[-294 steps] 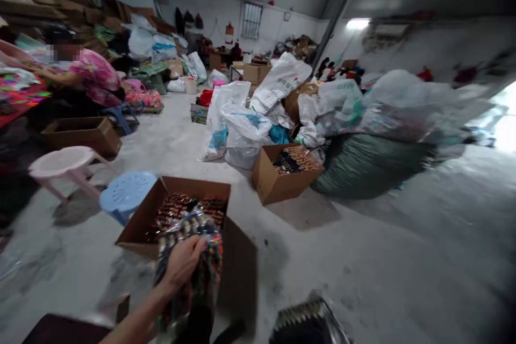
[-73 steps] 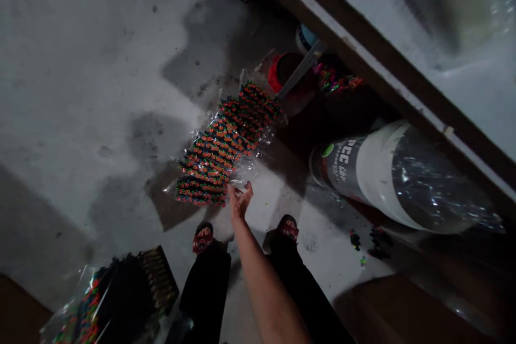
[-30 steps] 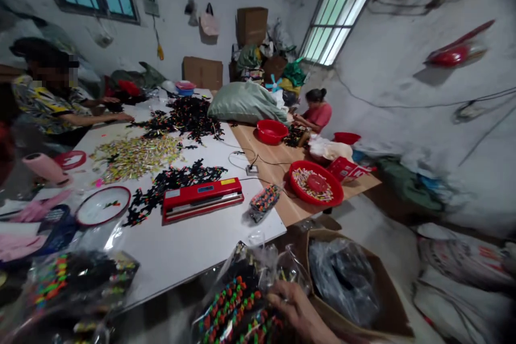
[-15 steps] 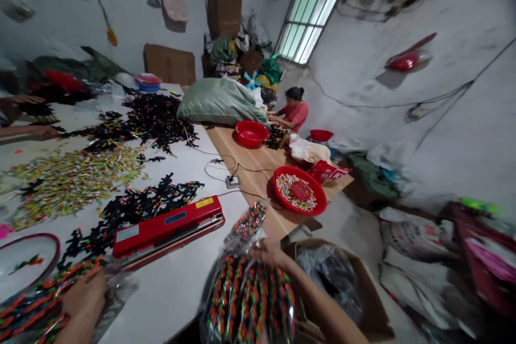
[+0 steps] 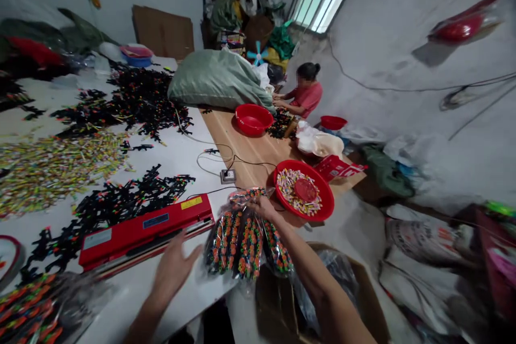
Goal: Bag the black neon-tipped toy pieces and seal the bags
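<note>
Several clear plastic bags packed with small black, orange and green toy pieces (image 5: 245,244) hang bunched from my right hand (image 5: 264,209), which is closed around their tops. They are at the table's front edge, partly over an open cardboard box (image 5: 278,306). My left hand (image 5: 173,266) is in the air left of the bags, thumb and fingers apart, holding nothing. Just behind it lies a long red bag sealer (image 5: 147,231). More filled plastic bags (image 5: 30,309) rest at the lower left corner, apart from my left hand.
Piles of black toy guns (image 5: 137,97) and small yellowish pieces (image 5: 52,166) cover the left of the table. A red basin (image 5: 328,201) of small pieces and a socket block (image 5: 228,176) stand beyond the bags. A person (image 5: 308,97) sits at the far end, past a large green sack (image 5: 213,78).
My left hand has let go of the filled bags at the lower left and moved right, toward the bunch in my right hand. That bunch is lifted slightly. The view has shifted.
</note>
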### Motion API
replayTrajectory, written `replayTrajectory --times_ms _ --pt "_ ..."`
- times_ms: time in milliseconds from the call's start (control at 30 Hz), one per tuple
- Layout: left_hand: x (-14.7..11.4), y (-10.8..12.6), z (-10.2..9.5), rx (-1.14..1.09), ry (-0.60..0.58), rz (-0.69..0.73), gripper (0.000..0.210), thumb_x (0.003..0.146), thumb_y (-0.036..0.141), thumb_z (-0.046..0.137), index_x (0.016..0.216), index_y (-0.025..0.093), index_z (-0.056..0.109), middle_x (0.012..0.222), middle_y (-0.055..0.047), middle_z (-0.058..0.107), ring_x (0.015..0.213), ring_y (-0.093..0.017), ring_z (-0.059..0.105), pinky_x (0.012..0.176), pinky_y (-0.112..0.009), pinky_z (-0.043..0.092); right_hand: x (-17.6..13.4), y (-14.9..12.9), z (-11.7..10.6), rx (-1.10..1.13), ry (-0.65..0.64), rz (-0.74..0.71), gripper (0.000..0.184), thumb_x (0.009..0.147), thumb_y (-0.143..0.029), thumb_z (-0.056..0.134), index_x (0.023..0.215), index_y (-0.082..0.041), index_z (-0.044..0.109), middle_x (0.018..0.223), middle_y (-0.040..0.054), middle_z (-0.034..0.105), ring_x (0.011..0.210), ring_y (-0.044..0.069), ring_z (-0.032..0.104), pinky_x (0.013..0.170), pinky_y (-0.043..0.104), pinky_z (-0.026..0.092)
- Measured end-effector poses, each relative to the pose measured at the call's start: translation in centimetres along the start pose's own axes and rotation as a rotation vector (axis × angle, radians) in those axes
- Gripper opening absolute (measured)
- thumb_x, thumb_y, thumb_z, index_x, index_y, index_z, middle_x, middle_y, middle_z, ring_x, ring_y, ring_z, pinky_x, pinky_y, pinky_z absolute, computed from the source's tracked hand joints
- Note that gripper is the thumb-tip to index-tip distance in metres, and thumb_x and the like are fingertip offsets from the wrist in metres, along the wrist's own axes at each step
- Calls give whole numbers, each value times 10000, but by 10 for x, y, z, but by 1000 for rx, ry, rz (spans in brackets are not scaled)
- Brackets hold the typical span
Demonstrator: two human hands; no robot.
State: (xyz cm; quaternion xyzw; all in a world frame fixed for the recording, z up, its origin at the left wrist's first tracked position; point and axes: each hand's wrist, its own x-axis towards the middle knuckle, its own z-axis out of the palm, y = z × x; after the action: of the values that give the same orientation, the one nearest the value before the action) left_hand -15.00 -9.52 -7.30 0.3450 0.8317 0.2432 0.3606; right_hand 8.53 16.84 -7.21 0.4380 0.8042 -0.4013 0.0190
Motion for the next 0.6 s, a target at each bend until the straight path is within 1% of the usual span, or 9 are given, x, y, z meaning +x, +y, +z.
replayTrajectory --times_ms 67,100,133,200,300,367,467,533,600 --pt "36 73 53 160 -123 101 872 768 581 525 1404 -1 393 1458 -176 380 1370 -257 321 1148 -339 235 13 -1 -5 -13 -31 -43 326 845 -408 530 787 -115 660 711 38 592 635 128 485 600 224 346" --pt "53 104 76 189 -152 35 856 795 585 531 1442 54 349 1500 -157 316 1395 -268 268 1130 -390 257 18 -1 -7 -19 -53 -77 333 853 -414 524 776 -120 661 725 39 602 653 133 504 618 226 360" --pt "68 128 96 181 -146 -17 794 807 565 542 1412 72 393 1464 -172 362 1360 -295 316 1087 -441 300 23 0 -8 -23 -73 -112 340 858 -419 521 757 -126 660 736 39 611 669 136 518 638 229 372" --pt "89 158 127 165 -117 -104 618 830 479 557 1298 79 505 1342 -189 478 1272 -327 405 1017 -503 329 29 4 -8 1 -87 -149 342 862 -421 523 731 -135 659 745 36 621 681 137 535 668 235 389" --pt "95 163 152 143 -46 -87 319 910 316 458 1079 96 617 1168 -143 581 1200 -293 459 1022 -505 273 34 16 -8 164 -60 -135 294 804 -424 605 816 -139 675 768 30 623 699 140 543 686 242 406" --pt "89 155 154 121 -12 -55 301 952 247 365 995 121 634 1127 -107 605 1197 -265 467 1034 -478 245 35 25 -8 275 -54 -98 385 726 -445 688 960 -140 674 808 27 625 718 142 544 695 247 420" --pt "75 139 143 61 -4 -52 314 957 245 343 941 148 640 1044 -82 642 1089 -251 545 970 -427 308 38 37 -14 313 97 -7 512 698 -503 698 1040 -125 651 857 43 636 749 153 559 719 263 444" --pt "61 125 130 21 -15 -33 293 936 272 374 891 144 634 946 -79 656 965 -237 587 890 -379 366 43 45 -18 285 255 38 469 786 -513 600 1010 -104 646 900 72 650 813 169 582 766 276 457" --pt "40 108 117 -91 -22 6 321 920 348 378 862 148 622 899 -74 652 901 -217 593 829 -335 405 49 51 -20 241 328 57 418 857 -460 515 994 -85 638 934 96 655 864 179 593 805 284 458"
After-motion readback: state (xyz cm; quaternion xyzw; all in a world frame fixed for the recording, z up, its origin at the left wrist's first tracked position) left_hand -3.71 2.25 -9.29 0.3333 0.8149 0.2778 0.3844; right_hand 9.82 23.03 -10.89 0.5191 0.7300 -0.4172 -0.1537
